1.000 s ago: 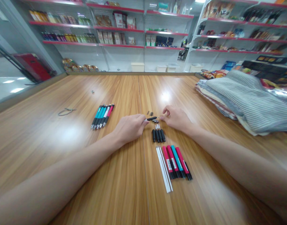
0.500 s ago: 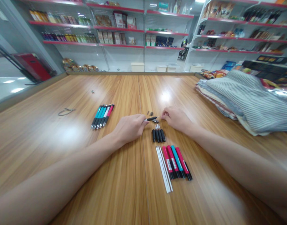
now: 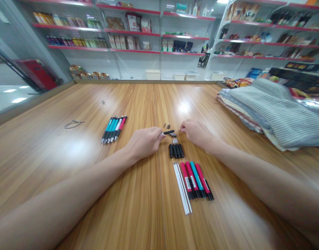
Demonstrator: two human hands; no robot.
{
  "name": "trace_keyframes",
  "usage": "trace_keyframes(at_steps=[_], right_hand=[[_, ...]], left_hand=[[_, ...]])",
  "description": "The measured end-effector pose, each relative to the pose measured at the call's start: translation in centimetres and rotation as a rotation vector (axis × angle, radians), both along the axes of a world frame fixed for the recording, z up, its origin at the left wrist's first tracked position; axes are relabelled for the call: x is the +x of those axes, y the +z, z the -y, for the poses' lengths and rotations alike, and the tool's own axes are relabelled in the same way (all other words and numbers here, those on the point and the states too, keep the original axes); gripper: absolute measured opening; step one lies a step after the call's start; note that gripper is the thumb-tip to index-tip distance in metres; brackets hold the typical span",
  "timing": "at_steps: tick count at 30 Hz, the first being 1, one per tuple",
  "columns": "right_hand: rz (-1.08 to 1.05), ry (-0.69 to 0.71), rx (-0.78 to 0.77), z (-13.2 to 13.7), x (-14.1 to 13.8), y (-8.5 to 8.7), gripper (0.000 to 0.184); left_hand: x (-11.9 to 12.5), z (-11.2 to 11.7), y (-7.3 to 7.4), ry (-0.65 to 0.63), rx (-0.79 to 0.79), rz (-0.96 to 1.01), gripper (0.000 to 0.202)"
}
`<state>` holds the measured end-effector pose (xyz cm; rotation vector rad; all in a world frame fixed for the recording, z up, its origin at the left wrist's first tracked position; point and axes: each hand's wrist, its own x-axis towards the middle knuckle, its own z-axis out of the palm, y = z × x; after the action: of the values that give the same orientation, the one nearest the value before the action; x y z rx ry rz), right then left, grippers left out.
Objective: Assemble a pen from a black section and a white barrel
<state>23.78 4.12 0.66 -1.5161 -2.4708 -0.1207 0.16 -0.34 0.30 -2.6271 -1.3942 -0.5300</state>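
Observation:
My left hand [image 3: 146,143] is closed around a pen [image 3: 169,132], its black grip pointing right with a thin refill tip sticking out. Just right of that tip, my right hand [image 3: 195,132] is pinched; whatever lies between the fingertips is too small to make out. Under the pen lie small metal pen tips [image 3: 173,135], with springs [image 3: 168,126] just behind. Nearer to me are small white parts [image 3: 174,141], a row of black grips [image 3: 176,151], white refills [image 3: 182,187], and pink and teal pen barrels [image 3: 196,180].
Several whole pens [image 3: 114,130] lie side by side on the wooden table [image 3: 117,201], left of my left hand. A thin grey loop [image 3: 73,124] is farther left. Folded cloths [image 3: 276,111] are stacked at the right. Stocked shelves [image 3: 133,31] stand behind the table.
My right hand has shifted very slightly to the right, away from the pen's tip. The left hand and the pen have stayed in place.

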Motion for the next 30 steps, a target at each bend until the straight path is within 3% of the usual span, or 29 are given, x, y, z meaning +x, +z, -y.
trace_keyframes(at_steps=[7,13,23,30], right_hand=[[0.149,-0.052,-0.003,1.3,-0.6,0.7,0.019],[0.167,-0.074,0.012,1.5,-0.7,0.3,0.019],[-0.143,-0.146,0.056,0.2,-0.4,-0.5,0.013],[-0.568,-0.012,0.065,-0.2,-0.3,-0.8,0.012]], left_hand=[[0.0,0.0,0.0,0.007,-0.001,-0.007,0.029],[0.0,0.0,0.0,0.011,0.001,-0.006,0.029],[-0.1,0.0,-0.1,0.004,0.002,0.0,0.027],[0.0,0.0,0.0,0.004,-0.003,-0.006,0.028]])
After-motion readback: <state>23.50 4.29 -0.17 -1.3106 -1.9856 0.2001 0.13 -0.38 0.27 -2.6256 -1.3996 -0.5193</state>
